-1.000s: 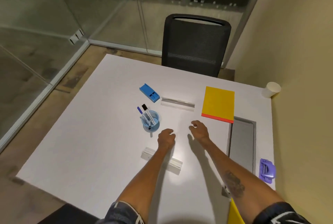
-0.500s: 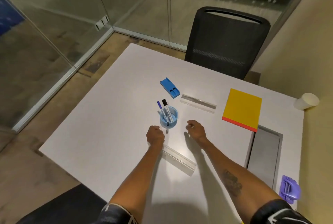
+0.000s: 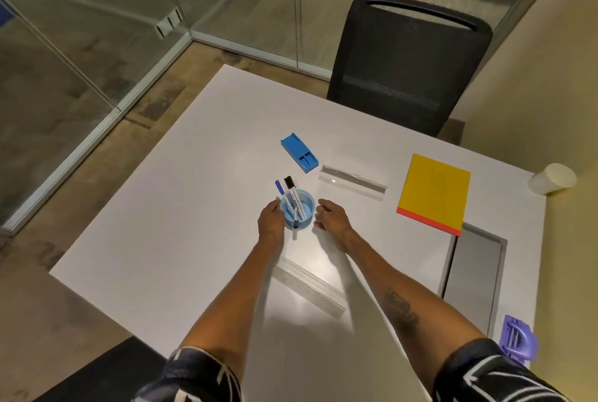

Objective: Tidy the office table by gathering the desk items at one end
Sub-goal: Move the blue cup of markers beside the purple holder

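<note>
A light-blue mesh pen cup stands mid-table holding markers. My left hand is against the cup's left wall, fingers loosely curled and touching it. My right hand hovers just right of the cup with a small gap, fingers relaxed and holding nothing. A blue box lies beyond the cup. One clear ruler lies to the cup's right, and another clear ruler lies between my forearms. A yellow notebook lies at the right.
The white table has a grey cable hatch at right, a purple punch near the right front corner and a paper cup by the wall. A black chair stands at the far side. Glass walls stand on the left.
Both hands have moved forward to flank the pen cup; the left hand now touches its side. The view has shifted, with the head closer to the table.
</note>
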